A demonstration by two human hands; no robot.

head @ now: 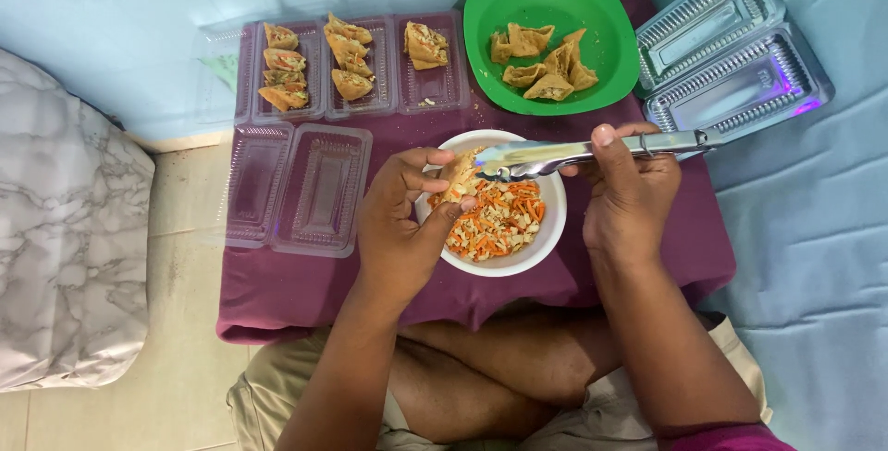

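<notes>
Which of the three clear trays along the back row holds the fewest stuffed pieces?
The rightmost back-row tray, beside the green plate: it holds one or two pieces at its far end, while the other two are filled.

I see the bowl (pixel 546 246) nearest me on the cloth (pixel 305 284), filling (pixel 495 224) in it. My left hand (pixel 398 220) holds a pastry (pixel 460 176) over its left rim; my right hand (pixel 629 192) holds tongs (pixel 592 150) across its far rim. Behind sits the plate (pixel 592 16) with pastries (pixel 546 62). Left lie trays (pixel 305 192), filled ones (pixel 351 67) behind. Lids (pixel 731 53) lie right.
</notes>
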